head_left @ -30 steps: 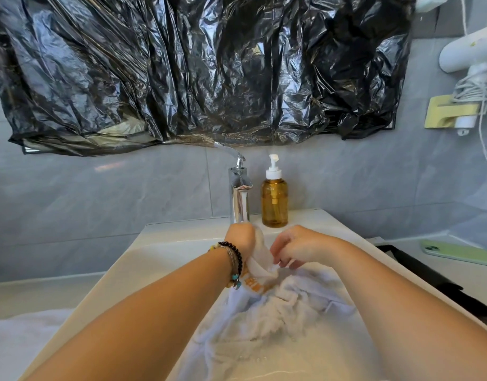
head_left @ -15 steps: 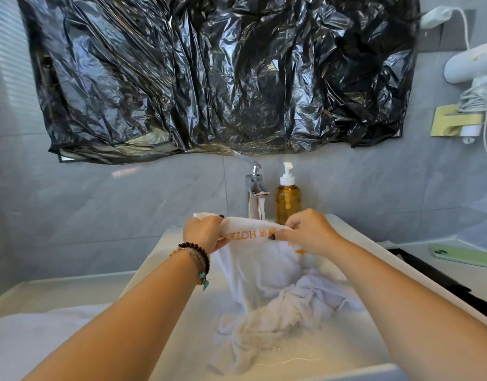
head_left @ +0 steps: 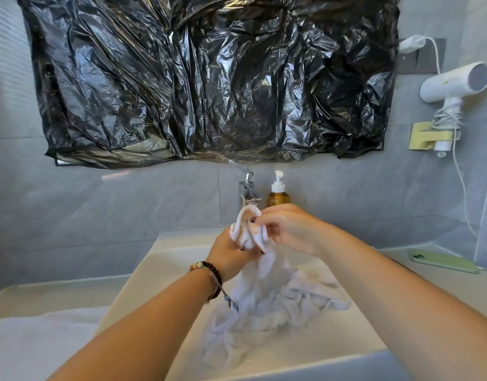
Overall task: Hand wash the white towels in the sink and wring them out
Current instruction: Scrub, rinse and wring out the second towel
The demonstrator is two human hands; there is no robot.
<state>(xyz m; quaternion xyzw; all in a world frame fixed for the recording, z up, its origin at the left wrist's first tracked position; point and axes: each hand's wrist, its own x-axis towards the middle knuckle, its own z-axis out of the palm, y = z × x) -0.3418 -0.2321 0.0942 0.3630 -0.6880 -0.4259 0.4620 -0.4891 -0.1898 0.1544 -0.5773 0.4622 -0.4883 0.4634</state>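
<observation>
A wet white towel point(head_left: 267, 295) with orange lettering lies bunched in the white sink point(head_left: 143, 281), its upper end lifted above the basin. My left hand point(head_left: 231, 255), with beaded bracelets at the wrist, grips the gathered top of the towel from below. My right hand point(head_left: 287, 226) pinches the same bunched end from the right, just in front of the chrome tap point(head_left: 247, 188). The two hands are close together, almost touching. The rest of the towel trails down into the basin.
An amber soap pump bottle point(head_left: 278, 192) stands right of the tap. A green phone point(head_left: 443, 261) lies on the counter at right. Another white towel point(head_left: 38, 342) lies on the counter at left. Black plastic point(head_left: 209, 78) covers the mirror; a white hairdryer point(head_left: 454, 83) hangs at right.
The hands first lifted the towel's edge and stretched it wide between them. Now they have come together, bunching that edge into a wad in front of the tap.
</observation>
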